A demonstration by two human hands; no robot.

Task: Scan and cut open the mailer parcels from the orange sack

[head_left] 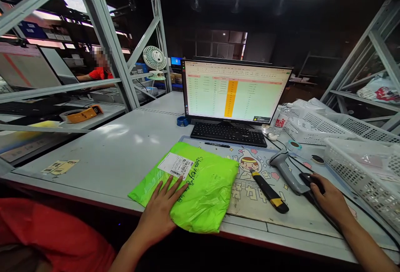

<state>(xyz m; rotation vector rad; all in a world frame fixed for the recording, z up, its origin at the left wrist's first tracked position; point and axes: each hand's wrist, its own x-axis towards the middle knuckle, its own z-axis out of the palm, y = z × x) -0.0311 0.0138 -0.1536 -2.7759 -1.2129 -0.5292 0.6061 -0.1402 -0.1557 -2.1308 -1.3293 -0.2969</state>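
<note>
At the front edge of our workbench (118, 151), our left hand (163, 205) lies with fingers spread over a bright green parcel (209, 188), seemingly to keep it flat, its label (175, 165) face up, perhaps for reading. Between our hands, a utility knife (265, 188) and a grey scanner (288, 174) lie apparently within ready reach, while our right hand (331, 200) is curled loosely around a black mouse (308, 178), likely for steering it.

a labelled parcel (208, 195), scanner (289, 173) and metal racking (105, 34) suggest a warehouse
</note>
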